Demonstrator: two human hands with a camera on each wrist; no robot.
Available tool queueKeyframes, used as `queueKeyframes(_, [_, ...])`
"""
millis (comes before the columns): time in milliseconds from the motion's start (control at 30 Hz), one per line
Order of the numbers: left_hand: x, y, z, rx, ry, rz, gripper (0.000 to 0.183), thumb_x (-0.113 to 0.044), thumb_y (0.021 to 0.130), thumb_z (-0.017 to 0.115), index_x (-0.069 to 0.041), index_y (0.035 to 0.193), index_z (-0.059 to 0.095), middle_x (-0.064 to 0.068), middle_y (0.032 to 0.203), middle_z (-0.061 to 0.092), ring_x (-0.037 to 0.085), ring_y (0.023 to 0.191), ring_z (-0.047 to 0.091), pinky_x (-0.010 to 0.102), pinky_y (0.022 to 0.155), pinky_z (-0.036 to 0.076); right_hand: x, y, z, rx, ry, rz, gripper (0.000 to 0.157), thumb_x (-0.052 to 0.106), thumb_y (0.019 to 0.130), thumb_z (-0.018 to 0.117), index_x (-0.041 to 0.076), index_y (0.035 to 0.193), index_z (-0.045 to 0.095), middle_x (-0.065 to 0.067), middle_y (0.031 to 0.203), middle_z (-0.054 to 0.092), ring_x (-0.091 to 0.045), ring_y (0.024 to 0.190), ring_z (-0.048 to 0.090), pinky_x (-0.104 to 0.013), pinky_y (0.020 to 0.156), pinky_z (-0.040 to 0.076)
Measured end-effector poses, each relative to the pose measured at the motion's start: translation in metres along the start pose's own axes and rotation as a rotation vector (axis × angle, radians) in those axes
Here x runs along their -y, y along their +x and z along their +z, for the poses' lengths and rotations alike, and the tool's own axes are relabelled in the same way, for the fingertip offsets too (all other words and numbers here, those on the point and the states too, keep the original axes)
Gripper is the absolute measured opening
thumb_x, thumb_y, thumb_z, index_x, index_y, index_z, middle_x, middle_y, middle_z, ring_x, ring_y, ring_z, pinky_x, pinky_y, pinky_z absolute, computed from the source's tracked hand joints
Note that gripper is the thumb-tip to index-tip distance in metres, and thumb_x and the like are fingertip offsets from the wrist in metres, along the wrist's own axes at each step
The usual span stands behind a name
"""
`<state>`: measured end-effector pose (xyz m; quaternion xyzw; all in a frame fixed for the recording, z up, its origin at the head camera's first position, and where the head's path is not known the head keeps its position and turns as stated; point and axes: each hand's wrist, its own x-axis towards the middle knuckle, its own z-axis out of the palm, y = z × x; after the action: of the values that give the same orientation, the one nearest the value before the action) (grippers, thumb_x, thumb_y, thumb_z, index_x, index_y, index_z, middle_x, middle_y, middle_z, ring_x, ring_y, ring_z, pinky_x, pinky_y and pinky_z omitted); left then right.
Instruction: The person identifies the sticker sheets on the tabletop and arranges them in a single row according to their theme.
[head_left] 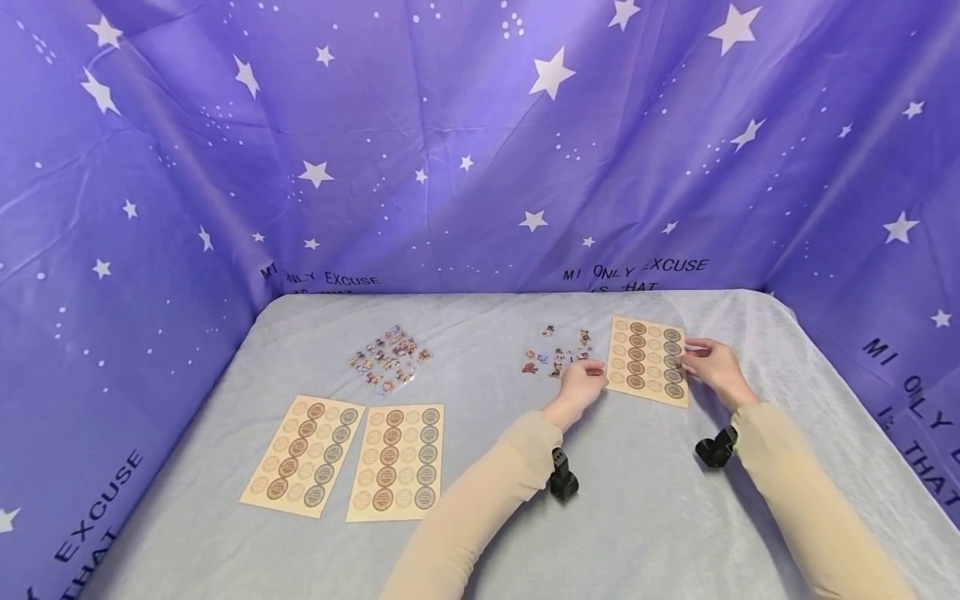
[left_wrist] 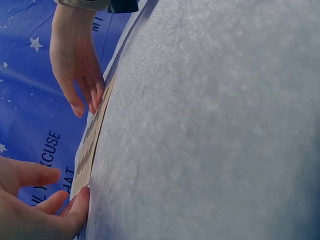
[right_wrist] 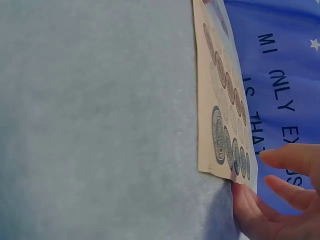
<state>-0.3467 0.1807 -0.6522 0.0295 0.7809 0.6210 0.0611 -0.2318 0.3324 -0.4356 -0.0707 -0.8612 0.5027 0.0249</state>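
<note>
A tan sheet of round stickers lies at the right back of the table, its rows of brown and grey-green circles facing up. My left hand is at its left edge; in the left wrist view the fingertips are right at the edge, the thumb apart. On the opposite side, my right hand has its fingertips at the right edge. The right wrist view has those fingers low beside the sheet's edge, with the thumb held away. Left of the sheet lies a clear sheet of small cartoon stickers, partly hidden by my left hand.
Two more tan sticker sheets, one tilted and one straighter, lie side by side at the front left. Behind them is another clear cartoon sticker sheet. A purple star-patterned curtain encloses the grey cloth-covered table.
</note>
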Motion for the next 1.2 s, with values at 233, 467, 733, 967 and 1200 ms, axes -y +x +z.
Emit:
queueKeyframes(233, [0.071, 0.056, 0.042, -0.086, 0.121, -0.009, 0.033, -0.004, 0.064, 0.067, -0.027, 0.088, 0.063, -0.016, 0.077, 0.058, 0.002, 0.069, 0.054, 0.018, 0.055, 0.047, -0.002, 0.005, -0.006, 0.069, 0.059, 0.043, 0.054, 0.000, 0.080, 0.054, -0.026, 0.120, 0.030, -0.002, 0.076, 0.058, 0.004, 0.061, 0.054, -0.013, 0.059, 0.050])
queueKeyframes(467, [0.036, 0.031, 0.030, -0.091, 0.147, -0.028, 0.031, -0.002, 0.065, 0.066, -0.025, 0.086, 0.064, -0.016, 0.075, 0.057, 0.002, 0.068, 0.054, 0.018, 0.054, 0.047, -0.014, 0.011, -0.010, 0.102, 0.229, 0.082, 0.057, 0.000, 0.077, 0.052, -0.029, 0.119, 0.026, 0.013, 0.067, 0.055, 0.005, 0.061, 0.055, -0.010, 0.061, 0.050])
queueKeyframes(733, [0.018, 0.018, 0.023, -0.115, 0.129, -0.012, 0.030, 0.001, 0.064, 0.065, -0.023, 0.083, 0.065, -0.015, 0.072, 0.058, 0.001, 0.065, 0.054, 0.016, 0.053, 0.046, -0.024, 0.017, -0.012, 0.126, 0.281, 0.114, 0.049, -0.003, 0.079, 0.057, -0.024, 0.119, 0.036, 0.007, 0.071, 0.060, -0.001, 0.062, 0.059, -0.017, 0.063, 0.053])
queueKeyframes(967, [-0.150, -0.106, -0.059, -0.039, -0.091, -0.220, 0.024, 0.009, 0.072, 0.060, 0.001, 0.094, 0.065, 0.008, 0.086, 0.062, 0.017, 0.071, 0.060, 0.027, 0.062, 0.052, -0.010, 0.004, -0.012, 0.134, 0.320, 0.159, 0.057, -0.006, 0.082, 0.052, -0.026, 0.125, 0.021, 0.013, 0.067, 0.059, 0.000, 0.061, 0.058, -0.015, 0.060, 0.052])
queueKeyframes(1200, [-0.103, -0.069, -0.037, -0.060, -0.276, -0.209, 0.025, 0.011, 0.069, 0.058, 0.001, 0.092, 0.064, 0.008, 0.083, 0.059, 0.014, 0.064, 0.058, 0.024, 0.055, 0.052, -0.009, -0.002, -0.011, 0.164, 0.467, 0.173, 0.061, -0.008, 0.083, 0.049, -0.021, 0.129, 0.012, 0.012, 0.070, 0.061, 0.000, 0.066, 0.059, -0.015, 0.063, 0.052])
